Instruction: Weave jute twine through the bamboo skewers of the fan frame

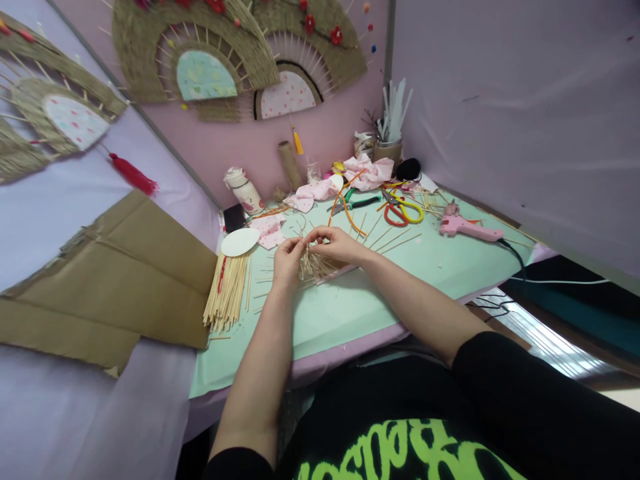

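Observation:
My left hand [287, 260] and my right hand [334, 243] meet over the middle of the table, fingers pinched close together. Between and below them hangs a loose bundle of tan twine [311, 265], and both hands are closed on its strands. Under the twine lies a half-made fan, its thin wooden sticks [395, 241] spreading outward on both sides. My right hand hides part of the fan's centre. The fingertips' exact grip is too small to make out.
Bamboo sticks [226, 293] and a white oval card [240, 242] lie left, beside a large cardboard sheet [110, 273]. Behind are pliers [361, 203], scissors [413, 209] and a white bottle [244, 190]. A pink glue gun [467, 227] with its cord lies right. Finished fans [200, 75] hang on the wall.

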### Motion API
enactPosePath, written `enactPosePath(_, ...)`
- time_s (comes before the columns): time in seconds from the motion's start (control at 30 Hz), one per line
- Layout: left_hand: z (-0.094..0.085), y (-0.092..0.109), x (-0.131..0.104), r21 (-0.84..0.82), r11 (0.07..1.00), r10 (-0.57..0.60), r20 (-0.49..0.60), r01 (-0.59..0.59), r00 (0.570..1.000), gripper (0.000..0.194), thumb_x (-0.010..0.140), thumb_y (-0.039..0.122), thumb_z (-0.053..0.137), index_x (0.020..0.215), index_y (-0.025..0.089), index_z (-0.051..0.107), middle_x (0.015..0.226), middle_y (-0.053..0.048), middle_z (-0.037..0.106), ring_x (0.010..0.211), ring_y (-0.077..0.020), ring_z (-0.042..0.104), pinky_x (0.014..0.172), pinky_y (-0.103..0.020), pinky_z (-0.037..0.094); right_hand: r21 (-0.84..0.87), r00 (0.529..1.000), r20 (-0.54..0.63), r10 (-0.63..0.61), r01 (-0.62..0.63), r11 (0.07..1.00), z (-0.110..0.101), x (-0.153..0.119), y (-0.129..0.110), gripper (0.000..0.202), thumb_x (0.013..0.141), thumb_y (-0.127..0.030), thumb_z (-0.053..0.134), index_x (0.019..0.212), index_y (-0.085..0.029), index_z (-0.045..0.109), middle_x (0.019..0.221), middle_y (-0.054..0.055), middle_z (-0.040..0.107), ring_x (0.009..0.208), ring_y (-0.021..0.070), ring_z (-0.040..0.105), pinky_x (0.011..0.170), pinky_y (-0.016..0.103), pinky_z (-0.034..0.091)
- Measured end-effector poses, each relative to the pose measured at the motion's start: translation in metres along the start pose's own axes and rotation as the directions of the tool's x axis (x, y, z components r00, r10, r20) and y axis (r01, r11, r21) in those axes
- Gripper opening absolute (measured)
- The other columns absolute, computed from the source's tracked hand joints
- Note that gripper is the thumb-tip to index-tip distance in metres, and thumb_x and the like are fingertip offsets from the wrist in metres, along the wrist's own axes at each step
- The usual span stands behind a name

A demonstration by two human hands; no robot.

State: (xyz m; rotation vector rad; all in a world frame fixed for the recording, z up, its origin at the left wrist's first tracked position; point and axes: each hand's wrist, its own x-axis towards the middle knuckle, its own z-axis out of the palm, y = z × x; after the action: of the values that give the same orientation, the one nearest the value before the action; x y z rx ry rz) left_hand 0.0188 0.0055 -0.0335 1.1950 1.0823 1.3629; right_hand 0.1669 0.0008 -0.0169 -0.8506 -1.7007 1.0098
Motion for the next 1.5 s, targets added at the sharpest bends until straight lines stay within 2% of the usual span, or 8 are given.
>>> enactPosePath(0.1,0.000,-0.001,0.001,-0.025,1.000,0.003,0.005,-0.003,1.000,0.025,0.062,0.034,0.071,0.072,0.014,0.060,0.066,0.001,0.058,0.061,-0.0094,0.052,0.061,-0.022,0.040,0.024,0.999,-0.027,0.026,-0.026,0.999,0.003,0.001,0.003,0.016,0.067,-0.028,0.063,0.077,-0.015,0.067,0.073,-0.001,0.060,0.069,0.0107,0.048,0.070,0.025,0.039)
enactPosePath(0.3,0.002,0.001,-0.002,-0.136,0.990,0.050,0.056,-0.042,0.997,0.020,0.070,0.033,0.065,0.076,0.016,0.055,0.076,-0.001,0.062,0.067,-0.0103,0.055,0.065,-0.023,0.043,0.268,0.962,-0.170,0.215,-0.165,0.949,0.003,0.005,0.014,0.025,0.065,-0.039,0.067,0.072,-0.015,0.062,0.063,-0.003,0.057,0.060,0.0094,0.048,0.060,0.024,0.038)
enactPosePath(0.47,0.004,0.003,-0.005,-0.026,0.992,0.123,0.050,-0.122,0.991,0.023,0.065,0.027,0.069,0.081,0.018,0.056,0.073,0.001,0.057,0.068,-0.0095,0.054,0.066,-0.022,0.042,0.403,0.958,-0.125,0.257,-0.188,0.896,0.003,0.005,0.015,0.027,0.061,-0.038,0.071,0.071,-0.016,0.061,0.062,-0.003,0.057,0.058,0.0089,0.050,0.058,0.023,0.039)
enactPosePath(0.63,0.005,0.008,-0.008,0.115,0.987,0.098,0.127,-0.112,0.987,0.023,0.063,0.027,0.070,0.080,0.016,0.060,0.076,-0.001,0.060,0.072,-0.0119,0.055,0.069,-0.025,0.043,0.506,0.961,-0.080,0.265,-0.190,0.841,0.005,0.003,0.011,0.028,0.057,-0.037,0.075,0.069,-0.016,0.060,0.063,-0.003,0.058,0.060,0.0094,0.053,0.061,0.023,0.041)
enactPosePath(0.87,0.005,0.008,-0.009,0.210,0.975,0.043,0.152,-0.075,0.987,0.015,0.065,0.026,0.064,0.076,0.015,0.064,0.072,-0.001,0.062,0.068,-0.0126,0.055,0.069,-0.027,0.043,0.438,0.951,-0.094,0.294,-0.226,0.870,0.003,0.004,0.014,0.026,0.060,-0.038,0.073,0.071,-0.017,0.060,0.063,-0.004,0.056,0.054,0.0066,0.045,0.052,0.021,0.036)
enactPosePath(1.03,0.005,0.007,-0.009,0.239,0.968,0.038,0.172,-0.079,0.984,0.010,0.065,0.022,0.061,0.073,0.016,0.062,0.072,0.000,0.061,0.069,-0.0121,0.054,0.068,-0.025,0.042,0.464,0.949,-0.139,0.281,-0.189,0.866,0.002,0.006,0.017,0.026,0.061,-0.039,0.071,0.069,-0.018,0.058,0.062,-0.005,0.051,0.051,0.0048,0.039,0.048,0.020,0.031)
enactPosePath(1.37,0.006,0.009,-0.011,0.198,0.978,0.002,0.286,-0.061,0.958,0.014,0.068,0.029,0.065,0.073,0.016,0.061,0.069,0.001,0.057,0.065,-0.0104,0.050,0.063,-0.023,0.039,0.486,0.958,-0.140,0.249,-0.152,0.861,0.002,0.007,0.018,0.025,0.062,-0.038,0.072,0.070,-0.018,0.061,0.061,-0.005,0.051,0.051,0.0051,0.040,0.049,0.020,0.031)
enactPosePath(1.5,0.005,0.005,-0.009,0.122,0.991,0.014,0.269,-0.048,0.963,0.018,0.067,0.031,0.067,0.074,0.016,0.062,0.070,0.001,0.057,0.065,-0.0097,0.050,0.064,-0.022,0.039,0.528,0.963,-0.107,0.249,-0.157,0.834,0.000,0.009,0.017,0.028,0.067,-0.040,0.068,0.085,-0.019,0.066,0.069,-0.002,0.056,0.055,0.0057,0.044,0.051,0.020,0.033)
